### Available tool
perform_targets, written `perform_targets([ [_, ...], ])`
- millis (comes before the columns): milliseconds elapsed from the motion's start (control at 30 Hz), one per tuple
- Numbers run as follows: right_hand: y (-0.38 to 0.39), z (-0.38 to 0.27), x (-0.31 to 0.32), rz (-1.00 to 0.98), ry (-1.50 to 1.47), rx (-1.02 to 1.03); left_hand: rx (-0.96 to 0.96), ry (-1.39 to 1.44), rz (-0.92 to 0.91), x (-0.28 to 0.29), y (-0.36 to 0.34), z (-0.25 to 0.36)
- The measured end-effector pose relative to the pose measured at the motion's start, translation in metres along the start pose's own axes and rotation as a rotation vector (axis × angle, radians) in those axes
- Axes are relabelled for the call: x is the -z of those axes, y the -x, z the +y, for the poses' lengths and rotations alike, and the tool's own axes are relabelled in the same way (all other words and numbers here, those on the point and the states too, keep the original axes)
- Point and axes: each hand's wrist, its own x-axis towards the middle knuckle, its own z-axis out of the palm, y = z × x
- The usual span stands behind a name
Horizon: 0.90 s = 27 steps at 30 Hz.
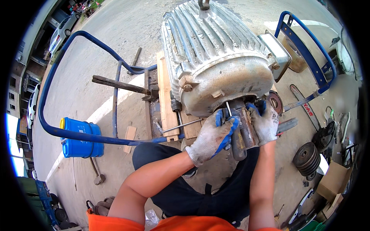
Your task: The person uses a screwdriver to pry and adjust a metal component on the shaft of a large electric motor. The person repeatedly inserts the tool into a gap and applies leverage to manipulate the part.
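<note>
A large silver finned electric motor point(227, 82) lies with its round end cover towards me. Its thick shaft point(248, 129) sticks out low, between my hands. My left hand point(214, 136), in a white and blue work glove, closes on a screwdriver point(238, 144) with a dark handle; the thin blade points up at the shaft opening in the cover. On the other side of the shaft, my right hand point(264, 122), gloved alike, curls its fingers close to the cover. Whatever those fingers grip is hidden.
Wooden planks point(165, 96) and a blue tubular cart frame point(92, 134) surround the motor. A metal rod point(183, 125) lies left of my hands. Leftwards are a blue bucket point(83, 138) and a hammer point(98, 177); rightwards a chainsaw point(306, 107), a grooved pulley point(307, 157) and a cardboard box point(334, 179).
</note>
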Motion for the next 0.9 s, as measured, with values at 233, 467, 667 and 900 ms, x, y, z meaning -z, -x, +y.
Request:
perform_targets([
  [233,-0.005,0.003,-0.002,0.074,0.077,0.109,0.02,-0.064,-0.038,-0.001,0.003,0.007],
  [467,-0.001,0.001,-0.005,0.069,-0.044,0.024,-0.008,-0.165,-0.064,0.009,-0.004,0.007],
  [667,-0.001,0.003,-0.007,0.099,-0.004,0.056,-0.096,-0.152,-0.111,0.012,-0.009,0.0],
  [900,-0.002,0.003,-0.009,0.114,-0.011,0.056,-0.081,0.005,-0.119,0.001,-0.006,0.001],
])
